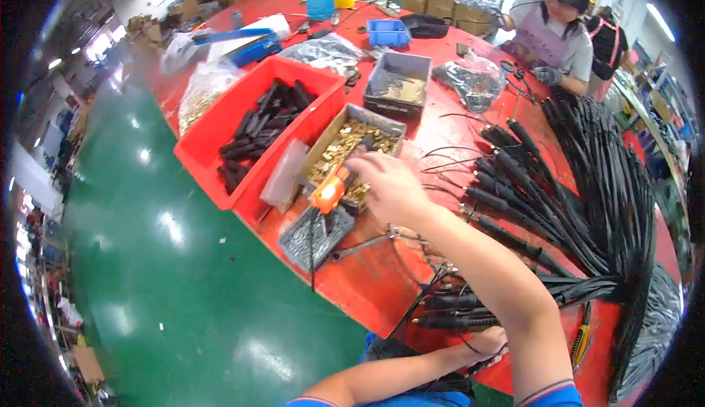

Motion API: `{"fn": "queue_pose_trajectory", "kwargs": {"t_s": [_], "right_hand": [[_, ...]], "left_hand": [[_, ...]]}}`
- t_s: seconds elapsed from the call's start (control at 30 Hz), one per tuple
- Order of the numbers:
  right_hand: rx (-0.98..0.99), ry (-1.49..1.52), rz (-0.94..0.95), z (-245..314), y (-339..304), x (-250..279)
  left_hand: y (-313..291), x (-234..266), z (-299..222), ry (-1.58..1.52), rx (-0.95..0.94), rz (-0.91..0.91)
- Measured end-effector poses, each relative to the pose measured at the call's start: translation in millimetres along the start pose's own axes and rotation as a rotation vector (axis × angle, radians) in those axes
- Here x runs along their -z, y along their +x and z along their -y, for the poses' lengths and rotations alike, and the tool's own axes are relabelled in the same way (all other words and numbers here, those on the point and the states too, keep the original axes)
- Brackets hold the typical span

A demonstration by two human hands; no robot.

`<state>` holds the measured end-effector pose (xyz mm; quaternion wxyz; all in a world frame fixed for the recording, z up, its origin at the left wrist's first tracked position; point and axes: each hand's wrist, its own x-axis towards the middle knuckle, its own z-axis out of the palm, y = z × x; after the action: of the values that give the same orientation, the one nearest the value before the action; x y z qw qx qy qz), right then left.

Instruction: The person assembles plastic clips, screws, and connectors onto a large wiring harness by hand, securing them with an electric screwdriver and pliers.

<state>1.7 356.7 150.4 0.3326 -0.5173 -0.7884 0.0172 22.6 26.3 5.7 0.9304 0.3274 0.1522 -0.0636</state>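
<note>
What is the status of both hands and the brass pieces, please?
Right hand over brass pieces in grey bin, grip unclear. Left hand beside black cables, grip unclear. Orange tool hides part of bin from view.

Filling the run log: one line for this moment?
left hand: at black cables | right hand: holding orange tool | nearby: brass parts, red crate

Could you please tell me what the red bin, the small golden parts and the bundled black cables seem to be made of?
Red bin: probably moulded plastic, smooth, judging by its even colour.
Small golden parts: likely brass or brass-coloured metal, shiny, given their yellow glints.
Black cables: apparently plastic- or rubber-sheathed, satin, with soft highlights; their cores are hidden.
</note>
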Motion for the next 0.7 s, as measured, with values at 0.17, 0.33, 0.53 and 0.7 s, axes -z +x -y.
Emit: {"fn": "queue_pose_trajectory", "kwargs": {"t_s": [0.17,0.33,0.53,0.7], "right_hand": [[0.279,-0.123,0.465,-23.1,58.3,-40.4],[0.428,-0.058,0.424,-31.4,76.7,-54.1],[0.425,-0.036,0.143,-12.1,62.9,21.2],[0.314,-0.125,0.087,23.8,9.4,134.5]], "left_hand": [[-76.3,-49.8,-105.0,-0.314,-0.115,-0.209],[-66.5,-22.0,-92.1,-0.120,-0.234,-0.036],[-22.8,-6.5,-39.5,-0.064,0.031,-0.011],[-24.1,-9.7,-38.0,0.017,0.055,-0.015]]}}
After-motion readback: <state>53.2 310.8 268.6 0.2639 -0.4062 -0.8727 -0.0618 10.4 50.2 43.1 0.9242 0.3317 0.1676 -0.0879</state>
